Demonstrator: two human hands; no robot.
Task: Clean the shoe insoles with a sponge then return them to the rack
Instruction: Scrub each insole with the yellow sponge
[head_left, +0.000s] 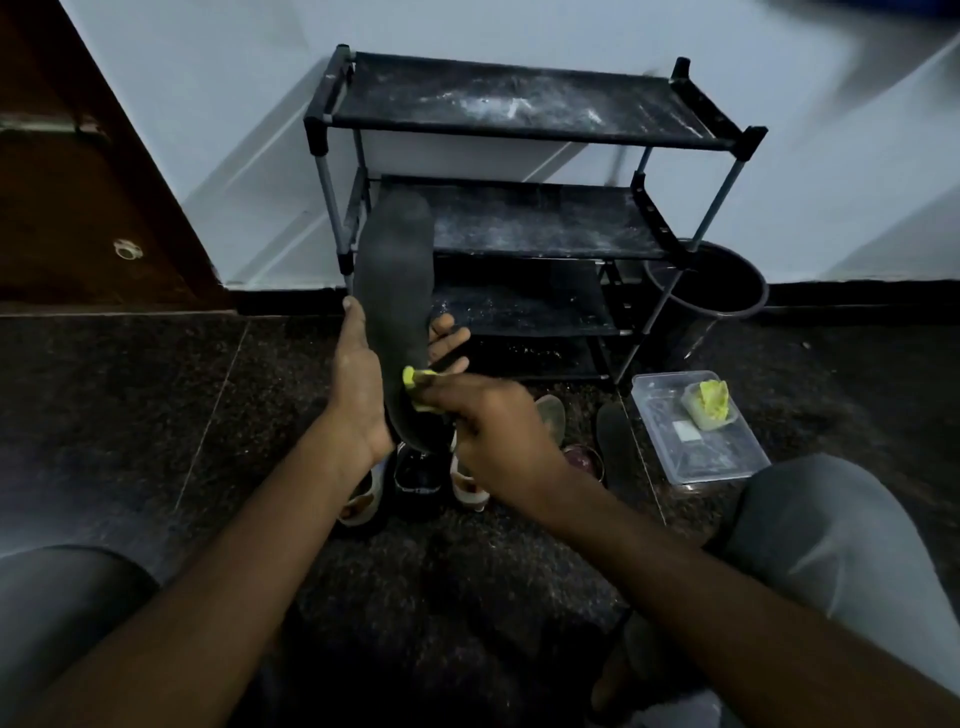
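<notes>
A dark grey insole (397, 291) stands upright in front of the black shoe rack (519, 130). My left hand (361, 384) grips it from behind, with the thumb on its left edge and the fingers showing past its right edge. My right hand (488, 431) presses a yellow-green sponge (414, 382) against the lower part of the insole. Most of the sponge is hidden under my fingers. A second dark insole (613, 441) lies on the floor to the right.
Several shoes (415, 473) and sandals sit on the dark floor below my hands. A clear plastic tray (727, 457) at the right holds a small cup with yellow-green material (709, 402). A black bin (727, 280) stands beside the rack. My knees frame the lower corners.
</notes>
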